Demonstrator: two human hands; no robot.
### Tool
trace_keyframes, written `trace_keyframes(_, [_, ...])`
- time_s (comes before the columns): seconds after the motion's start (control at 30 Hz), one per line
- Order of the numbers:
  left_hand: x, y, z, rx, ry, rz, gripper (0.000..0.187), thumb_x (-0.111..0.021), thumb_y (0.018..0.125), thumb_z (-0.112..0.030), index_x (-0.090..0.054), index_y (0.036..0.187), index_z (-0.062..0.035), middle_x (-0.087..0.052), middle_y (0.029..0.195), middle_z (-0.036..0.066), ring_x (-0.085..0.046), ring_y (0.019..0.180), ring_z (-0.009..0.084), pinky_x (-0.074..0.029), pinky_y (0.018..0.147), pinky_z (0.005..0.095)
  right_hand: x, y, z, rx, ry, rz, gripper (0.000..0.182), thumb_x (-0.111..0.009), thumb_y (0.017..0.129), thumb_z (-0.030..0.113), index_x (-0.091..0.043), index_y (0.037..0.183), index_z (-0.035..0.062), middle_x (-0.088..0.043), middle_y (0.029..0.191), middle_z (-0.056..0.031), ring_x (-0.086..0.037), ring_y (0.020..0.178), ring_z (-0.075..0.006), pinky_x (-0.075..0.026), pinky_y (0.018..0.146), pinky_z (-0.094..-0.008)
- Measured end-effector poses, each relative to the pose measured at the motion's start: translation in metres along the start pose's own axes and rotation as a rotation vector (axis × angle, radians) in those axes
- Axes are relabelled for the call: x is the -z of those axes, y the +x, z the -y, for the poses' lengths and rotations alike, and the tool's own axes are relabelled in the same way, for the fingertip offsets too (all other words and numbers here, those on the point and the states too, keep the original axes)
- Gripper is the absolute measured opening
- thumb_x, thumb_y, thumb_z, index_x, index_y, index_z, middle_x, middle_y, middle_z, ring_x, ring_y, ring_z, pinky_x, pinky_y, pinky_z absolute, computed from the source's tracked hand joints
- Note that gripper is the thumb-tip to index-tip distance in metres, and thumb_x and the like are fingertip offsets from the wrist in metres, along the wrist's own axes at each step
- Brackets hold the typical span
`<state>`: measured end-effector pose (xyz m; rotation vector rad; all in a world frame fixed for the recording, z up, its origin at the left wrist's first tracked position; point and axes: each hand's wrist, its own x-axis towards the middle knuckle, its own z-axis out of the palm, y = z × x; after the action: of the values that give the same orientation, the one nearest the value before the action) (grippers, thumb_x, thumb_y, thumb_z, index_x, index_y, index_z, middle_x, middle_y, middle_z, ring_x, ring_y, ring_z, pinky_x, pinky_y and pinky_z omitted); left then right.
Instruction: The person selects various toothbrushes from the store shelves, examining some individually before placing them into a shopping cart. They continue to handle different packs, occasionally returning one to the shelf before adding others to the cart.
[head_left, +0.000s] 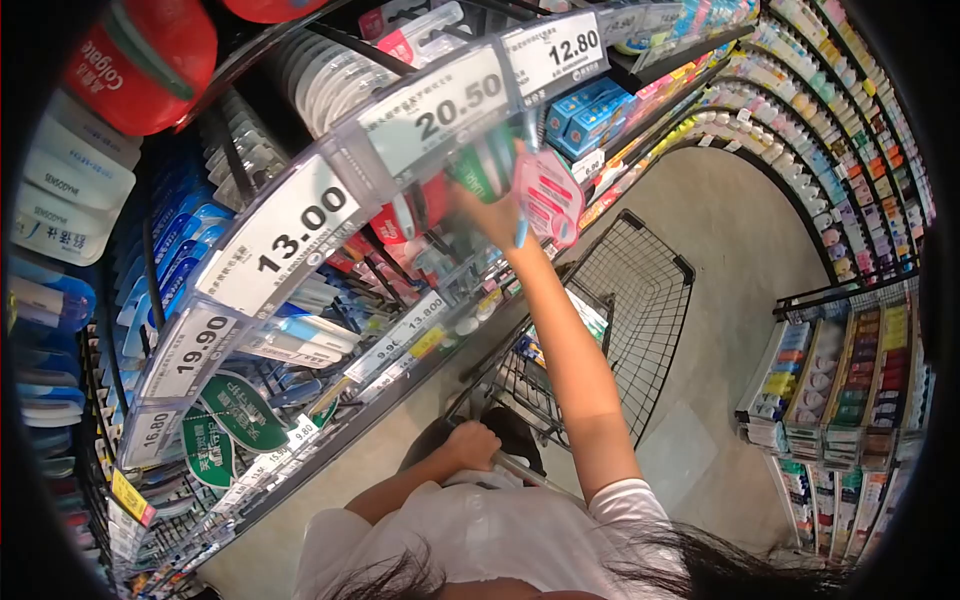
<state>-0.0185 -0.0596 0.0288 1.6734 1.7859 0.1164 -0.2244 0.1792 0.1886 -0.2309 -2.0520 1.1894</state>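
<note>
My right hand (492,215) is stretched out to the shelf among hanging packs, its fingers smeared by motion. It overlaps a green pack (485,170), and a pink pack (548,195) hangs just right of it; I cannot tell whether the fingers grip either. Left of the hand is a red pack (392,222). Close to my body, my left hand (472,445) is closed round the handle of a black wire shopping cart (640,340). A few packages (585,318) lie in the cart.
Price labels (435,110) run along the shelf edge above my right hand. Blue boxes (590,115) stand at the upper shelf's right. Another stocked shelf (800,150) curves along the right, and a display rack (840,385) stands below it. Grey floor (740,240) shows between.
</note>
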Motion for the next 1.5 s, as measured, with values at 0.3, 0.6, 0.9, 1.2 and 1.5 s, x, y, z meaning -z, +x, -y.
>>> trace_keyframes(0.3, [0.008,0.003,-0.001,0.000,-0.017,0.083,0.029,-0.064,0.061,-0.031,-0.069,0.074,-0.0059,-0.066,0.072,0.014,-0.066,0.072,0.0285,-0.052,0.067,0.0393,0.019,-0.019,0.029,-0.181,0.055,0.082,0.050,-0.072,0.071,0.044,-0.062,0.101,0.0052,-0.063,0.079,-0.0081,-0.061,0.072,-0.0192,-0.049,0.065,-0.0329])
trace_keyframes(0.6, [0.004,0.003,-0.001,0.010,0.004,0.072,0.027,-0.064,0.061,-0.031,-0.067,0.074,-0.0072,-0.066,0.073,0.011,-0.065,0.073,0.0284,-0.052,0.069,0.0392,0.025,-0.028,0.035,-0.031,0.055,-0.083,0.051,-0.081,0.060,0.032,-0.060,0.097,0.0044,-0.063,0.088,-0.0061,-0.062,0.080,-0.0203,-0.050,0.071,-0.0325])
trace_keyframes(0.9, [0.007,0.004,-0.003,0.028,-0.003,0.065,0.025,-0.063,0.061,-0.030,-0.066,0.072,-0.0076,-0.065,0.070,0.011,-0.065,0.071,0.0285,-0.052,0.067,0.0396,0.040,-0.030,0.053,0.047,0.059,-0.195,0.032,-0.078,0.057,0.024,-0.067,0.083,0.0091,-0.067,0.079,-0.0031,-0.065,0.073,-0.0188,-0.050,0.065,-0.0314])
trace_keyframes(1.2, [0.006,0.005,-0.002,0.021,-0.042,0.042,0.023,-0.064,0.059,-0.026,-0.067,0.070,-0.0066,-0.065,0.070,0.012,-0.065,0.072,0.0296,-0.050,0.070,0.0397,0.047,-0.028,0.052,0.107,0.039,-0.191,0.028,-0.076,0.058,0.024,-0.067,0.081,0.0101,-0.066,0.074,-0.0026,-0.064,0.066,-0.0196,-0.049,0.059,-0.0310])
trace_keyframes(1.5, [0.010,0.005,-0.005,0.052,-0.043,0.073,0.024,-0.065,0.060,-0.027,-0.067,0.072,-0.0058,-0.065,0.072,0.013,-0.065,0.074,0.0298,-0.050,0.070,0.0405,0.047,-0.028,0.053,0.037,0.079,-0.155,0.038,-0.077,0.059,0.031,-0.067,0.087,0.0064,-0.067,0.082,-0.0054,-0.064,0.074,-0.0219,-0.049,0.068,-0.0325])
